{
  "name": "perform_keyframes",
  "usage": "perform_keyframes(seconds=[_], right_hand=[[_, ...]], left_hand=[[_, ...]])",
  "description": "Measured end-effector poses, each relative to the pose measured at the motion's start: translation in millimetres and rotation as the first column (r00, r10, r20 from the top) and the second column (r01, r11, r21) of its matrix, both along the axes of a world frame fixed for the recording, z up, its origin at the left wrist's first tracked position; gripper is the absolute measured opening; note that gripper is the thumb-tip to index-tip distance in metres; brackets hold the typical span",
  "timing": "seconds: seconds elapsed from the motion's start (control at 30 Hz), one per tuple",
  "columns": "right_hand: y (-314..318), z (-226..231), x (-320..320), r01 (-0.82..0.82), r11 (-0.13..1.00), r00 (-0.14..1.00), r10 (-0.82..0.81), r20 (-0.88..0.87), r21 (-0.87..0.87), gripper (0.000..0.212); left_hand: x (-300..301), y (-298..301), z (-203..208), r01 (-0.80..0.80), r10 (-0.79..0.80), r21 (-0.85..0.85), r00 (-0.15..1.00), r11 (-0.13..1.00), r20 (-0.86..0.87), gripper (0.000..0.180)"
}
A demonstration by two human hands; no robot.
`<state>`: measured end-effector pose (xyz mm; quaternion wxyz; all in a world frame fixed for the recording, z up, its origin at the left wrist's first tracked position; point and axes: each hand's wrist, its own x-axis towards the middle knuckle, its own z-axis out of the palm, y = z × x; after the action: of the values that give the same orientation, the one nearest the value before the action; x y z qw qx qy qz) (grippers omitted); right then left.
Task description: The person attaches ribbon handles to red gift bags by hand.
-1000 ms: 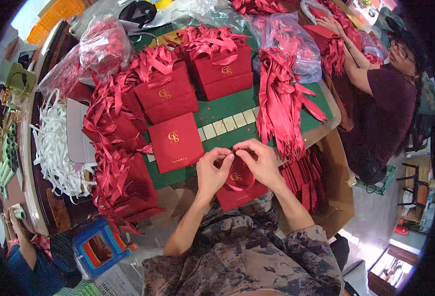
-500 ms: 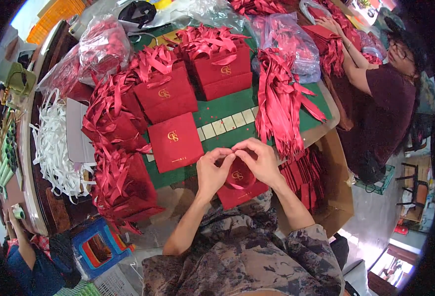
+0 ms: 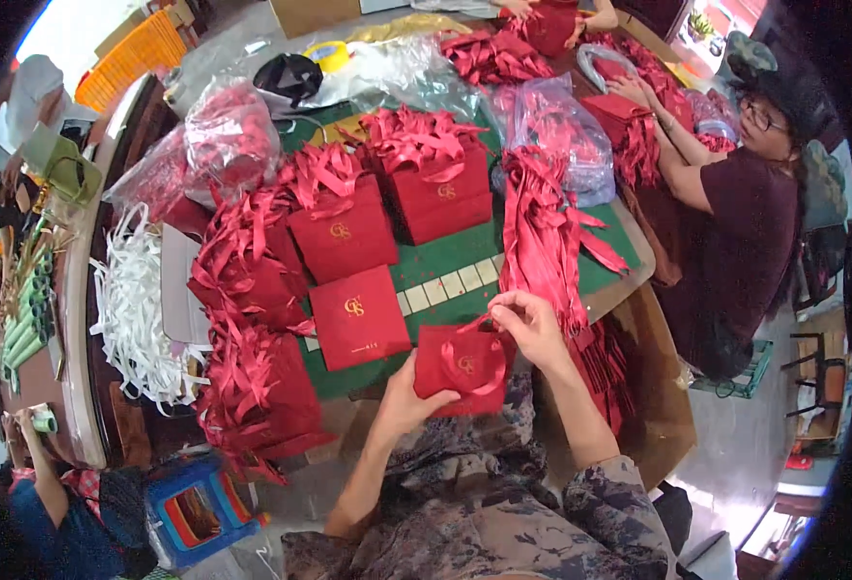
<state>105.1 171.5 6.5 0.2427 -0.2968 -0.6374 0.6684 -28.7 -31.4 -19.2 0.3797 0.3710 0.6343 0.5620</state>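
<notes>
One tangled heap of white ribbons (image 3: 141,300) lies at the left, next to piled red bags (image 3: 261,396) that hide the left edge of the green tabletop (image 3: 464,246). Right of the pile, a flat red bag (image 3: 361,317) rests on the green, with two upright groups of ribboned bags behind it, the left group (image 3: 344,232) and the right group (image 3: 445,198). Bare green surface crossed by a row of pale rectangles (image 3: 445,287) gives some open room in the middle, up to a long bundle of red ribbons (image 3: 542,242); beyond the table's right corner stands an open cardboard box (image 3: 663,391), with a co-worker (image 3: 745,217) seated farther right. The left hand (image 3: 402,396) comes up from below and holds the small red bag (image 3: 460,365) at its lower left side, thumb laid across the front, fingers behind. That bag is above the lap, at the table's near side, tilted toward the wearer. The right hand (image 3: 529,327) sits higher, wrist bent inward, thumb and forefinger closed in a narrow pinch on ribbon at the bag's upper right corner.
</notes>
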Motion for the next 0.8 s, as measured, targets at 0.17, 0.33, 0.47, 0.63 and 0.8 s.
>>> perform_keyframes(seconds=[0.17,0.33,0.47,0.63,0.8], right_hand=[[11,5,-15,-0.021,0.981,0.994,0.0,0.106,0.191,0.013],[35,8,-32,0.082,0.982,0.997,-0.08,-0.017,0.171,0.012],[31,-21,-32,0.023,0.94,0.998,-0.043,0.053,0.341,0.016],[-3,-19,-22,-0.01,0.714,0.973,-0.156,0.173,0.7,0.03],[-47,24,-19,-0.247,0.664,0.955,0.044,0.292,0.706,0.037]], left_hand=[[7,-11,28,0.035,-0.043,-0.075,0.993,0.997,-0.107,0.076],[15,-25,33,0.091,-0.098,-0.059,0.985,0.994,-0.141,0.07],[17,-38,23,0.102,-0.102,-0.008,0.994,0.995,-0.032,0.069],[11,-52,13,0.082,-0.079,-0.104,0.996,0.991,0.034,0.077],[4,-46,31,0.031,-0.07,-0.234,0.985,0.972,-0.159,0.075]])
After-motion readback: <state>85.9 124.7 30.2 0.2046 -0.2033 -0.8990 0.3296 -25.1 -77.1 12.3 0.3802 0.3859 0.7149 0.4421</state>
